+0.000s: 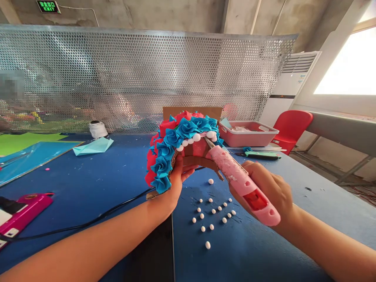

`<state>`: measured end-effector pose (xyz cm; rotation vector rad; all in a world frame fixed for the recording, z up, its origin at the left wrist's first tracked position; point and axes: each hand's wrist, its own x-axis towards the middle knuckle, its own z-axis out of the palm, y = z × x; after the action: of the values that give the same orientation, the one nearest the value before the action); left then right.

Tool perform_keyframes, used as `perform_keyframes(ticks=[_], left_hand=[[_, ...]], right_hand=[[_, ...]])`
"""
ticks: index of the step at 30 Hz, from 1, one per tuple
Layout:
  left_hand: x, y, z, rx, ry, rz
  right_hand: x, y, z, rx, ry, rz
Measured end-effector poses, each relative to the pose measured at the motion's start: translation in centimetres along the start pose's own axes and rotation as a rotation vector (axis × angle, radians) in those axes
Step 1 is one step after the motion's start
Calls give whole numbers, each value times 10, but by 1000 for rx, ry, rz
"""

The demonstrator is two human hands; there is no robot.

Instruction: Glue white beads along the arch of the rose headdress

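My left hand (177,179) grips a curved cardboard arch (179,147) from below, holding it upright above the blue table (88,184). The arch is covered with blue and red paper flowers and edged by a row of white beads (196,137). My right hand (268,188) is closed round a pink glue gun (241,182). The gun's tip touches the arch just under the beads, near its top right. Several loose white beads (213,217) lie on the table below and between my hands.
A black cord (88,224) runs across the table to the left. A pink tray (248,133) and a teal tool (261,154) sit at the back right, a cardboard box (192,111) behind the arch. Coloured sheets (32,154) lie far left. A perforated metal screen (141,78) backs the table.
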<state>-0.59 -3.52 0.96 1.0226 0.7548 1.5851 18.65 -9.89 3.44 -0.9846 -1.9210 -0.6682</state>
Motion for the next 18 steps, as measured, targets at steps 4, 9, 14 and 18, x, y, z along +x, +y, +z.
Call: perform_keyframes(ticks=[4,9,14,18], left_hand=[[0,3,1,-74,11,-34],[-1,9,3,-128,96,-117],[-1,16,6,-114,156,-178],[-1,18,7,-134,202,-200]], right_hand=[[8,2,-4,88,-81,-94],[18,19,-16,172,-129,-345],[20,63,-31,129,-91,-357],[5,106,-33,-11,-392,-265]])
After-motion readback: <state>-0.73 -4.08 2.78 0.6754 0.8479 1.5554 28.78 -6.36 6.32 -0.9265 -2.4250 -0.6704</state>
